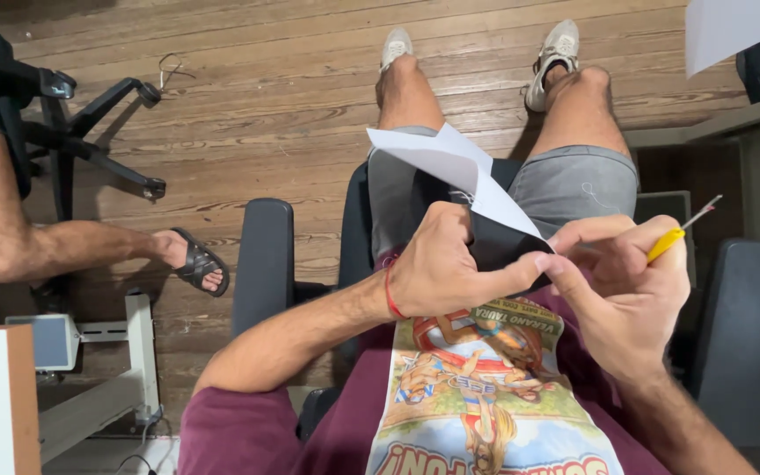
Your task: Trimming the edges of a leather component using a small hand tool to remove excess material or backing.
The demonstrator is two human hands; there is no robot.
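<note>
Left hand point(437, 264) pinched folded white paper point(459, 171); sheet ran far-left from fingers. Right hand point(626, 281), just right, gripped yellow tool point(666, 244).

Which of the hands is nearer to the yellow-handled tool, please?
Right. The right hand holds the yellow-handled tool between its fingers, while the left hand grips the white-and-black fabric piece apart from it.

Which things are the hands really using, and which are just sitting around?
In use:
- folded white paper, pinched by the left hand and the right hand
- yellow-handled tool, in the right hand's grip

Just lying about:
- black office chair base
- another person's sandalled foot
- white metal stand
- white sheet at the top right
</note>
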